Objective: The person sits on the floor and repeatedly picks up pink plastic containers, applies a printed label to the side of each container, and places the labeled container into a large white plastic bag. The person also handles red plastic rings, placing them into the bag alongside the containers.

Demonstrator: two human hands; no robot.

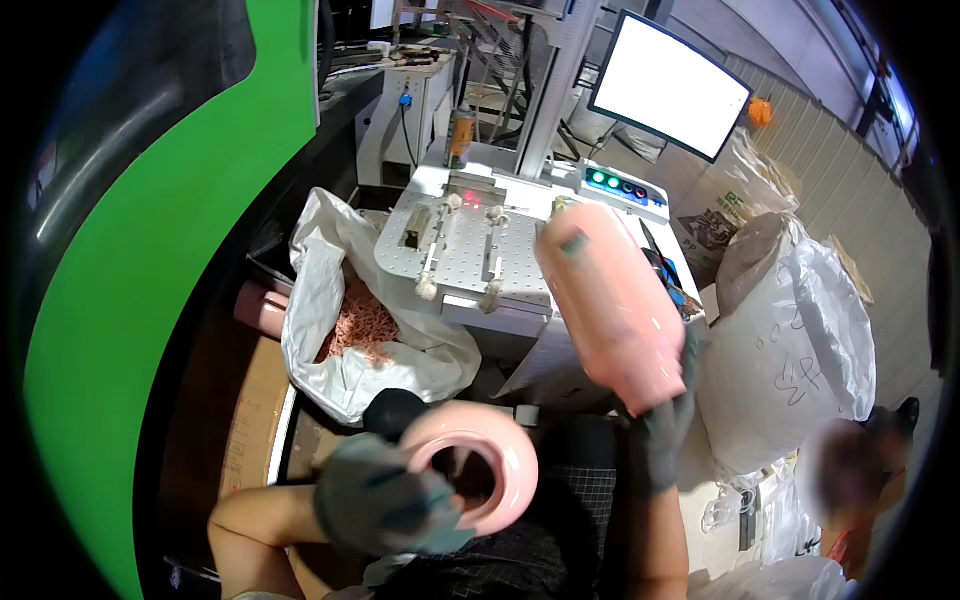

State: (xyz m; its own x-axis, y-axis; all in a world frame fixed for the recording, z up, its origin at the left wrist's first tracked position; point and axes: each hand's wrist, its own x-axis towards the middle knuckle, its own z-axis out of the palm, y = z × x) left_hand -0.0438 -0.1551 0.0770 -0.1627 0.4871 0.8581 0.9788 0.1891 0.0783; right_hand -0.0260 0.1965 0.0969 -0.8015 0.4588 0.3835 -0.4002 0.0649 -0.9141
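My right hand (660,440), in a grey glove, grips the neck end of a glossy pink plastic bottle (610,300). The bottle is tilted, its wide body pointing up and away over the right side of the machine table. Low in front of me, my left hand (385,495), also gloved, is closed on the rim of a second pink plastic container (512,445). Its round opening faces up toward me, and its lower body is hidden. Slight blur softens the left hand's fingers.
A white perforated machine table (520,240) with rod fixtures stands ahead. Left of it, a white sack (430,365) holds pink plastic scraps. A monitor (672,85), button panel (625,190) and spray can (460,137) are behind. Large sacks (770,370) and a person (850,470) are at right.
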